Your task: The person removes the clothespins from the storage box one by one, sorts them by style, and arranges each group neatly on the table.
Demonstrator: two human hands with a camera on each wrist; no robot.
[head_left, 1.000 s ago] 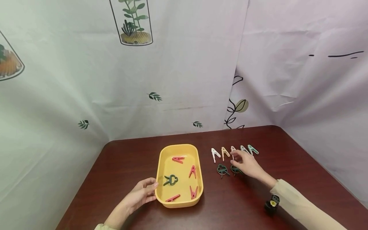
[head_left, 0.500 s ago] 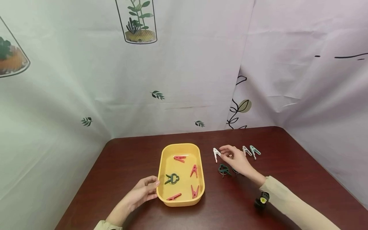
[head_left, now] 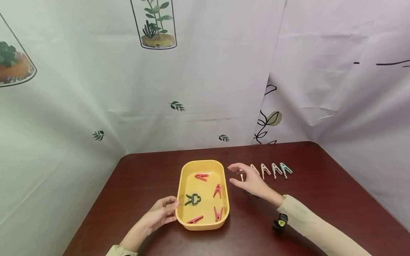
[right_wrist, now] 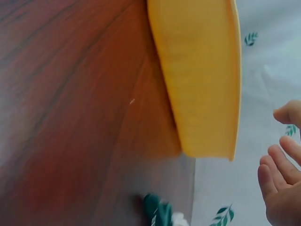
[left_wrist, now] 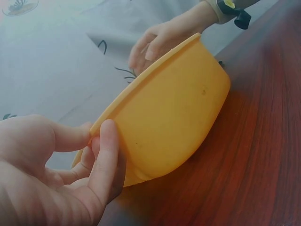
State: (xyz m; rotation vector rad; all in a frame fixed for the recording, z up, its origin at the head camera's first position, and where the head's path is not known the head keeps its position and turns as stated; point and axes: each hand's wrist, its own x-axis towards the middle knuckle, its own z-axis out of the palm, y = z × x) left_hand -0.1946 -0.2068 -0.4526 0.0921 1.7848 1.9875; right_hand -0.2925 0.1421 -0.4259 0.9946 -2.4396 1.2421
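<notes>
A yellow plastic tray (head_left: 201,227) stands on the table. My left hand (head_left: 157,215) pinches its near-left rim between thumb and fingers, as the left wrist view shows on the tray wall (left_wrist: 169,117). Inside lie a dark green round clip (head_left: 194,199) and several red clothespins (head_left: 218,214), spread apart. My right hand (head_left: 251,183) hovers just right of the tray, thumb and fingers parted and nothing between them. Behind it, another dark green clip (head_left: 248,194) is mostly hidden. In the right wrist view my right hand (right_wrist: 282,176) is clear of the tray's side.
A row of pale clothespins lies on the table beyond my right hand, including a pink one (head_left: 264,170), a whitish one (head_left: 276,170) and a mint green one (head_left: 285,168). A printed cloth wall (head_left: 205,89) encloses the dark red table (head_left: 147,174) at the back and sides.
My right hand has moved left from above the clothespin row toward the tray, its fingers spreading wider. The left hand keeps its hold on the rim. The head view has shifted slightly.
</notes>
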